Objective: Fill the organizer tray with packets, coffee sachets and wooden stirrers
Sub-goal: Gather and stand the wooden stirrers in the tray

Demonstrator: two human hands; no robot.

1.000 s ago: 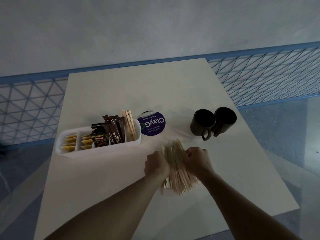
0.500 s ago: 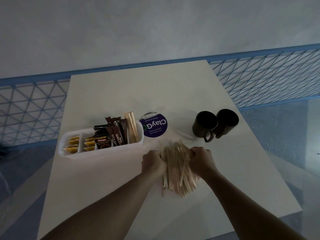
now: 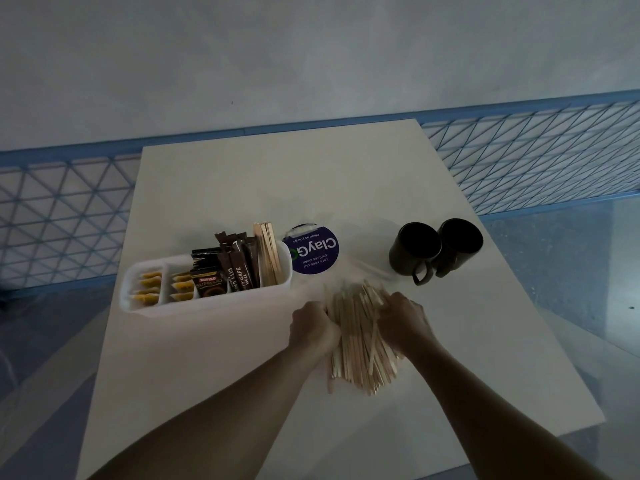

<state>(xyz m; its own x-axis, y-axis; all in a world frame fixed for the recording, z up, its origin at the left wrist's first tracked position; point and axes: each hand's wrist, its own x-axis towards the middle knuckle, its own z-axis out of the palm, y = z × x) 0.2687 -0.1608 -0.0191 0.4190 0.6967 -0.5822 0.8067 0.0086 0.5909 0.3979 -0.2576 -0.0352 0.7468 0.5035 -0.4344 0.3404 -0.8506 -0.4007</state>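
A white organizer tray (image 3: 145, 304) stands on the table's left half. It holds yellow packets (image 3: 149, 289) in its left compartments, dark coffee sachets (image 3: 227, 268) in the middle and a few upright wooden stirrers (image 3: 267, 252) at its right end. A loose pile of wooden stirrers (image 3: 358, 337) lies on the table nearer to me. My left hand (image 3: 311, 329) grips the pile's left side with curled fingers. My right hand (image 3: 403, 322) grips its right side, fingers curled over the sticks.
A round purple "ClayGo" sign (image 3: 313, 254) lies right of the tray. Two black mugs (image 3: 434, 249) stand side by side at the right. The white table (image 3: 277, 178) ends at a blue wire fence (image 3: 540, 157) at the back and right.
Both hands stay on the stirrer pile and have squeezed and shifted the sticks slightly. The camera has tilted a little.
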